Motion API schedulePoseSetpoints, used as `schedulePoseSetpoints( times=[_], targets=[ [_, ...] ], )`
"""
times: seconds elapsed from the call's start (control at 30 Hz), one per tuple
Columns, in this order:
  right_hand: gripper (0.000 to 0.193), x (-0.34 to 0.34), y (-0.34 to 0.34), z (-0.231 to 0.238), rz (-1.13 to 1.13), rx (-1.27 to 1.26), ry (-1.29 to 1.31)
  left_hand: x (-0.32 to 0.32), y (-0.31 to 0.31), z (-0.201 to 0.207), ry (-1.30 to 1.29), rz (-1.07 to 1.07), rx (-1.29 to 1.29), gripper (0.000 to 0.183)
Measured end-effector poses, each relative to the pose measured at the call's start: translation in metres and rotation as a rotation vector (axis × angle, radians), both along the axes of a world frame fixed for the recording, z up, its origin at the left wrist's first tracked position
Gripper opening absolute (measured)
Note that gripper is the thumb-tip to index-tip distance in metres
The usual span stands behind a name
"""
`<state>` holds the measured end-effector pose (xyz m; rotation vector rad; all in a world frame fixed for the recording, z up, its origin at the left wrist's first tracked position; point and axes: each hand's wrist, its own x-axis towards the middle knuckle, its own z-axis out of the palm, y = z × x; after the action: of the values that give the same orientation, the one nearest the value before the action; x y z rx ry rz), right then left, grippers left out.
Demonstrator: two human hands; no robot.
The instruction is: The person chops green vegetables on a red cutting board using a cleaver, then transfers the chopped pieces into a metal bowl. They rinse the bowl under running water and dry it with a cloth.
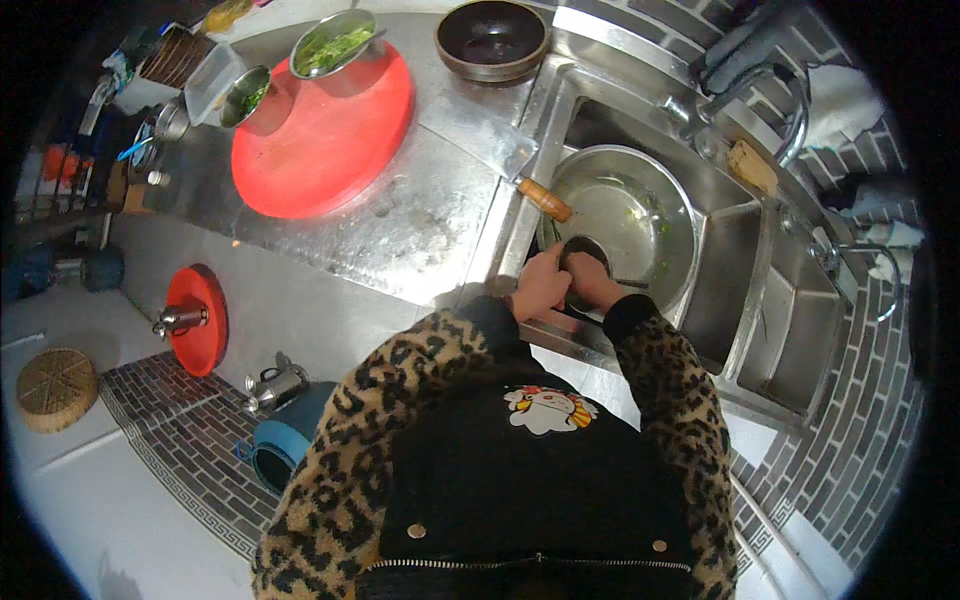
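Note:
Over the near left edge of the sink (728, 290), both my hands are at a small dark round bowl (582, 244). My left hand (540, 283) is closed on its left side. My right hand (592, 278) reaches into it with fingers bent together; what they hold, if anything, is hidden. A thin, dark handle-like piece (632, 284) sticks out to the right of that hand. Beyond them, a wide metal basin (688, 215) sits in the sink with water and green scraps. A cleaver (545, 198) lies on the counter, its wooden handle jutting over the basin.
On the steel counter (400, 215) lies a round red cutting board (330, 150) bearing two metal bowls of chopped greens (335, 50). A brown bowl (492, 40) stands at the back. Faucets (795, 110) and a sponge (752, 167) line the sink's right side.

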<state>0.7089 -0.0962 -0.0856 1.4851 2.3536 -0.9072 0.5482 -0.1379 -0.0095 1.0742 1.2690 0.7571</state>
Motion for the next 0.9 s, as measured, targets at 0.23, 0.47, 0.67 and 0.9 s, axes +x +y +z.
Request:
schedulePoseSetpoints(
  times=[0.23, 0.47, 0.67, 0.9],
  targets=[
    [0.022, -0.007, -0.004, 0.007, -0.083, 0.027, 0.061, -0.006, 0.001, 0.006, -0.015, -0.047, -0.011, 0.048],
    [0.027, -0.010, -0.002, 0.025, -0.152, -0.051, -0.021, -0.005, -0.001, 0.006, 0.056, -0.035, 0.020, 0.048],
    [0.029, -0.006, 0.001, 0.008, -0.097, -0.087, 0.219, -0.005, -0.001, 0.000, 0.072, -0.056, 0.074, 0.050],
    [0.028, -0.006, -0.004, 0.010, -0.023, -0.095, 0.228, -0.003, 0.000, -0.007, 0.033, -0.030, 0.033, 0.049]
  ],
)
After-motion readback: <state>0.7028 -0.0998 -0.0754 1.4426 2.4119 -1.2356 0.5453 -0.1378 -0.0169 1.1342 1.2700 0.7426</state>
